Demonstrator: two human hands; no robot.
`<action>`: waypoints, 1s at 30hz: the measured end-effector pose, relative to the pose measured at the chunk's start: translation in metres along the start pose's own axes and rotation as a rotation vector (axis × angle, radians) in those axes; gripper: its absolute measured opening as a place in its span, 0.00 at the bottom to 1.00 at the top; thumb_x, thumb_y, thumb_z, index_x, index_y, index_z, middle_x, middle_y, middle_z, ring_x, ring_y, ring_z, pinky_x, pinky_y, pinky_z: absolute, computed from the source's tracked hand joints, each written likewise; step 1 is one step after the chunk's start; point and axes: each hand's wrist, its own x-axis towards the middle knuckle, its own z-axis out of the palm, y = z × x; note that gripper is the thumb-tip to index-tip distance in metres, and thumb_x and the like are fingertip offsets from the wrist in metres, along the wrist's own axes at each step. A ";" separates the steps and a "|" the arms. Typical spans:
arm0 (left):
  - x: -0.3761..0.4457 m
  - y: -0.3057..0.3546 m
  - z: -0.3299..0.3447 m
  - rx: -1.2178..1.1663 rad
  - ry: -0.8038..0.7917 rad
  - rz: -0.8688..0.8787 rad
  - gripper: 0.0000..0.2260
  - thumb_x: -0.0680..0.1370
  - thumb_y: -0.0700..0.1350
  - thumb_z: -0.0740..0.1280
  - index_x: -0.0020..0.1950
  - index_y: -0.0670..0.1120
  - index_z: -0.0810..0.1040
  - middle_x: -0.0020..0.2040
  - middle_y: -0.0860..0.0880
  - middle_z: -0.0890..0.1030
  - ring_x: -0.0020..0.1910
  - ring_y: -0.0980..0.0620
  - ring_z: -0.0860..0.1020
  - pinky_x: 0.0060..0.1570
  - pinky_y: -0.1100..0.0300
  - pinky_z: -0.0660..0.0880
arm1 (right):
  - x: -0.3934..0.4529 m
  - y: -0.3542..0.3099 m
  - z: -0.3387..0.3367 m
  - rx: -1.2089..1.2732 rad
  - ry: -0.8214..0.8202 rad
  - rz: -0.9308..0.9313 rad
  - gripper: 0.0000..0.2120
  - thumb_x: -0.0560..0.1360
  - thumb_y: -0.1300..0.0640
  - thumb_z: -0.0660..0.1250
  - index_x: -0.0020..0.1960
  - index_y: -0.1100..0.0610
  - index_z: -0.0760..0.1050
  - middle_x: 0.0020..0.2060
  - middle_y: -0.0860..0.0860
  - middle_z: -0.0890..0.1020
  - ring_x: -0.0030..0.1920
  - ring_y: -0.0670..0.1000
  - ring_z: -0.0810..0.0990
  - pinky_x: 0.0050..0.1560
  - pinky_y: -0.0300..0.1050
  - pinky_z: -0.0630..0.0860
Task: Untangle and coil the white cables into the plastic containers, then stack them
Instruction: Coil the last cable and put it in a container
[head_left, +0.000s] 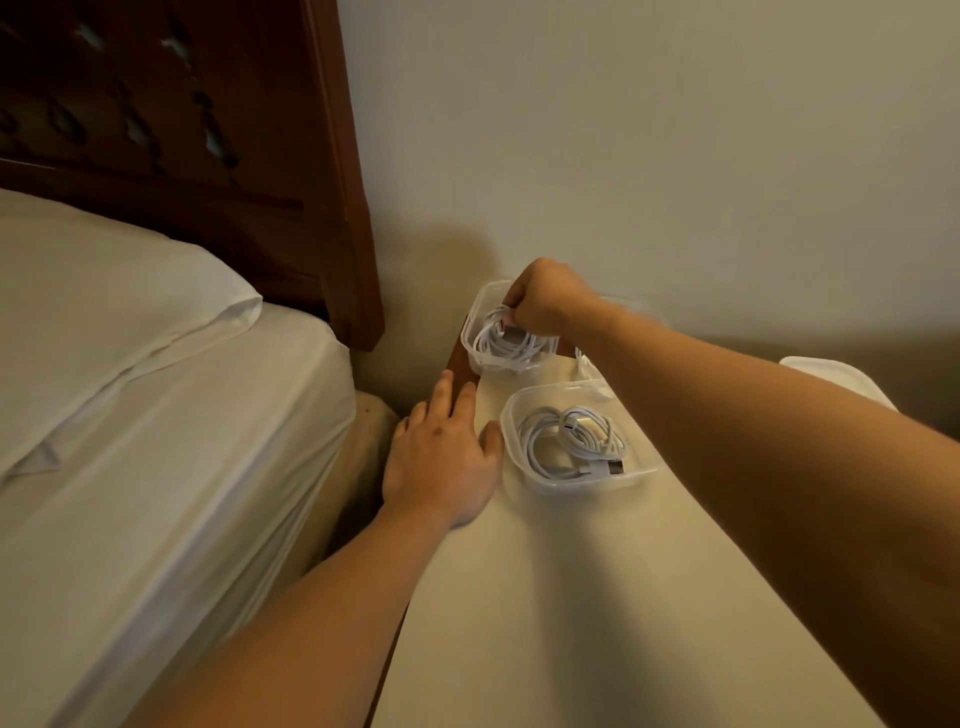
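While the left hand (441, 457) lies flat and loose on the table (571, 597), holding nothing, the near tub (519, 415) beside it holds a coiled cable (566, 441). Farther back, the right hand (545, 304) pinches a second cable (501, 340) into the far tub (480, 306). Likely light, springy cord in thin, slippery plastic: grip tubs by the rims.

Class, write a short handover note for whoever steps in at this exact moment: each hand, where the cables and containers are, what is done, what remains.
Left hand: flat on the table edge, holding nothing.
Right hand: grip on the cable in the far container.
Near container: holds a coiled cable.
Another container is partly hidden behind the right arm.
Done: two cables in containers.
Left: settle the far coil, stack the containers.
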 end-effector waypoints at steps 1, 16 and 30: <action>0.000 0.000 0.000 0.000 0.003 0.002 0.28 0.83 0.63 0.48 0.82 0.54 0.53 0.83 0.50 0.50 0.79 0.44 0.59 0.75 0.46 0.60 | 0.001 0.000 0.000 -0.006 -0.013 0.015 0.15 0.73 0.55 0.76 0.58 0.57 0.85 0.53 0.54 0.85 0.50 0.55 0.83 0.52 0.45 0.81; -0.001 0.001 -0.001 -0.028 0.031 -0.003 0.28 0.83 0.61 0.50 0.82 0.54 0.54 0.83 0.50 0.51 0.77 0.45 0.62 0.74 0.47 0.63 | 0.013 -0.008 -0.014 -0.106 -0.143 -0.177 0.11 0.73 0.55 0.77 0.55 0.53 0.86 0.48 0.49 0.86 0.46 0.49 0.81 0.48 0.41 0.73; -0.001 0.000 0.002 -0.062 0.058 -0.012 0.27 0.82 0.61 0.52 0.80 0.54 0.58 0.82 0.50 0.54 0.75 0.45 0.66 0.71 0.47 0.65 | 0.004 0.000 0.010 -0.218 -0.051 -0.229 0.13 0.78 0.57 0.72 0.61 0.54 0.83 0.55 0.54 0.85 0.54 0.56 0.82 0.57 0.50 0.80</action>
